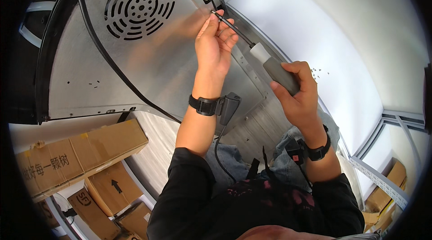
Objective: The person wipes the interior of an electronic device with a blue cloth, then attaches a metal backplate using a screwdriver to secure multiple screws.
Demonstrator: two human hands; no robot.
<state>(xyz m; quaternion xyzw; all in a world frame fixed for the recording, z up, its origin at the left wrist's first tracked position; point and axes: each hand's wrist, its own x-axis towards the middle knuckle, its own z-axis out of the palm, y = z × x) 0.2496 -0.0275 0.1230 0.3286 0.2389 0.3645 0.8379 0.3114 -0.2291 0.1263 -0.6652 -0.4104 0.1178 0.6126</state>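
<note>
In my right hand (299,89) is a screwdriver (280,70) with a thick grey handle and a long dark shaft. The shaft slants up and left to my left hand (215,44), whose thumb and forefinger pinch about its tip while the other fingers curl loosely. A small bright piece shows at that tip, too small to name for sure. Both lie close to the edge of a large bare-metal panel (157,64), which has a round pattern of vent slots (141,8). A dark bracket sits at the panel's edge just above my left fingertips.
A black cable (105,57) runs across the metal panel. Several small dark bits, like screws (316,72), lie on the white surface (306,28) at right. Cardboard boxes (85,156) are stacked at lower left; a grey metal frame (378,179) stands at lower right.
</note>
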